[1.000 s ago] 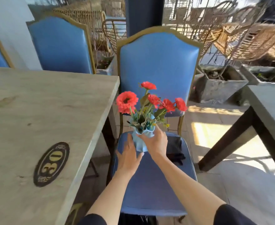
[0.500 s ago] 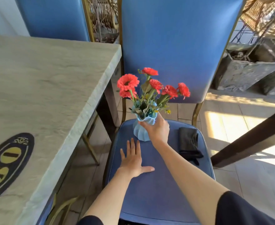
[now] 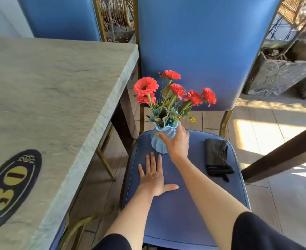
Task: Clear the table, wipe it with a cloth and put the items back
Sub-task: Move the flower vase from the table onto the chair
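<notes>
Vase point(image 3: 160, 141) of red flowers point(image 3: 174, 89) stands upright on the blue chair seat point(image 3: 184, 204), toward its back edge and just beside the counter point(image 3: 58, 87). The right hand point(image 3: 177, 143) is wrapped around the vase's upper body just under the wavy rim, thumb across the front; the rest of its fingers curl behind and cannot be seen, so I cannot tell how firmly it grips or whether it is letting go. The left hand point(image 3: 153, 175) lies flat on the seat in front of the vase, fingers point(image 3: 151, 160) spread and pointing toward it, thumb out to the side, holding nothing and not touching the vase. A dark folded cloth point(image 3: 216, 156) lies on the right side of the same seat, apart from both hands. The counter's visible stretch carries only an oval number plate point(image 3: 9, 188). Judging by this, the clearing step is in hand or just ending: the vase is parked on the chair and the surface looks ready for wiping. The next move likely calls for releasing the vase once it sits steady on the soft cushion, then reaching to the right for the cloth. The tall top-heavy flowers could tip the vase if the seat gets nudged.
</notes>
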